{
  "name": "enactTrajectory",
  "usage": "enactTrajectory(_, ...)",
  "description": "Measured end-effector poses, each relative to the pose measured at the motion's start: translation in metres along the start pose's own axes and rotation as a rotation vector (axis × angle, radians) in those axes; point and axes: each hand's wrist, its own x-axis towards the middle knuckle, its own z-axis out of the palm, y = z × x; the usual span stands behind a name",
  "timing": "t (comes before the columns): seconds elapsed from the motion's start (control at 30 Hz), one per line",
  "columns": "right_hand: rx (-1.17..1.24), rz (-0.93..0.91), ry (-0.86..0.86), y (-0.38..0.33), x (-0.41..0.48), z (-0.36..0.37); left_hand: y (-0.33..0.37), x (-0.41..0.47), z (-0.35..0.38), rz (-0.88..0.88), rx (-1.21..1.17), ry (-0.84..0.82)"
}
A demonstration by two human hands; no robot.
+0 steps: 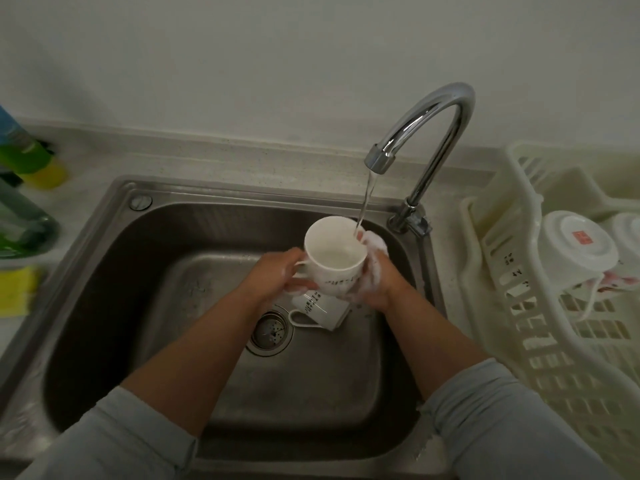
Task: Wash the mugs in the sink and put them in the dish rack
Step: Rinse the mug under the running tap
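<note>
White suds coat the right hand, just right of the frame's centre, whose fingers curl round the far wall of a white mug; whether anything besides foam lies under those fingers cannot be told. The left hand grips the same mug from the other side, fingers closed about its handle, so the mug is held up between both hands over the sink, mouth tilted toward the camera and a line of dark lettering showing on its side. A thin stream of water falls from the chrome faucet at upper right and lands at the mug's far rim, by the right fingertips. Directly below the hands a second mug lies on its side on the steel basin floor, its handle toward the round drain strainer just to its left. Pale grey sleeves are pushed up both forearms at the bottom of the frame. Along the right edge a cream plastic dish rack sits on the counter, with an upturned mug in it, a red mark on its base. At the far left stand green and yellow bottles, and lower down a yellow sponge.
</note>
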Motion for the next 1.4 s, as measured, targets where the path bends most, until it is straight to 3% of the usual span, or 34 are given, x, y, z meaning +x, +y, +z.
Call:
enactTrajectory(0.17,0.116,0.072,-0.010,0.011,0.009,-0.036,0.000,0.004,0.015,-0.117,0.051,-0.119)
enactTrajectory(0.37,0.012,-0.057,-0.023,0.003,0.003,-0.010,0.010,0.014,0.002,-0.057,0.073,0.003)
enactTrajectory(0.47,0.085,-0.059,-0.009,-0.019,-0.001,-0.027,0.017,0.020,0.022,-0.043,0.049,-0.061)
enactTrajectory(0.57,0.000,0.033,-0.026,0.012,0.008,-0.039,-0.004,0.012,0.012,-0.105,0.112,-0.120)
enactTrajectory(0.63,0.005,0.065,-0.038,0.028,0.014,-0.024,-0.010,0.010,-0.005,-0.119,0.120,-0.065)
enactTrajectory(0.73,0.010,-0.040,-0.041,0.009,0.016,-0.002,0.001,0.021,-0.012,-0.057,0.106,0.049)
enactTrajectory(0.8,0.068,-0.075,-0.039,-0.009,0.018,-0.009,0.012,0.027,0.003,-0.025,0.075,0.022)
enactTrajectory(0.93,0.054,0.033,-0.022,0.008,0.024,-0.036,-0.007,0.020,0.009,-0.084,0.113,-0.069)
enactTrajectory(1.1,0.055,-0.054,-0.040,0.012,0.026,0.000,0.001,0.032,-0.011,-0.054,0.069,0.113)
enactTrajectory(1.3,0.118,-0.025,0.026,0.009,0.024,-0.036,-0.009,0.030,0.020,-0.100,0.075,-0.006)
enactTrajectory(1.4,0.073,-0.018,0.048,0.017,0.022,-0.015,-0.010,0.030,0.004,-0.080,0.052,0.080)
